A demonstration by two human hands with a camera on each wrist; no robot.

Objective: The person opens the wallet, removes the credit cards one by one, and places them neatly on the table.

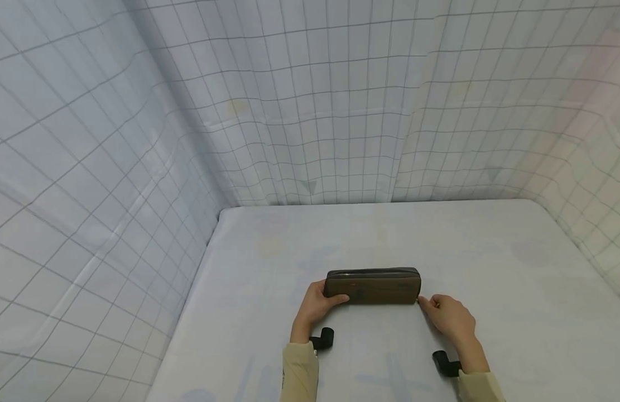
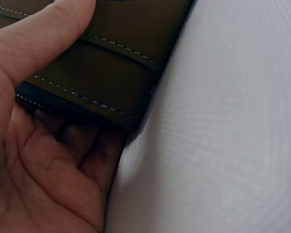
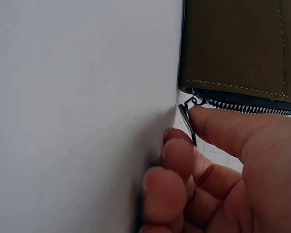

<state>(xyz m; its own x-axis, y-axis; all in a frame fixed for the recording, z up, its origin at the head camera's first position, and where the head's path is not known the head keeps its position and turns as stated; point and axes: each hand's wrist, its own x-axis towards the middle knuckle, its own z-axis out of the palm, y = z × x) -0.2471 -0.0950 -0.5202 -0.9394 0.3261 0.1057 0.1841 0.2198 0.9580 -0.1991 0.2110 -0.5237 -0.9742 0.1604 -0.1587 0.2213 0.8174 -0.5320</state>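
Note:
A brown long zip wallet with pale stitching stands on its long edge on the white table, its dark upper edge facing up. My left hand grips its left end, thumb across the brown front face and fingers behind the end. In the left wrist view a dark zip band runs along that end, beside my palm. My right hand is at the wallet's lower right corner. There it pinches the small metal zipper pull between thumb and forefinger. Zipper teeth run along that end.
The white table extends around the wallet on all sides. White grid-patterned curtains hang behind it and at both sides. A black wrist-worn device sits at my left wrist, and another black device at the right.

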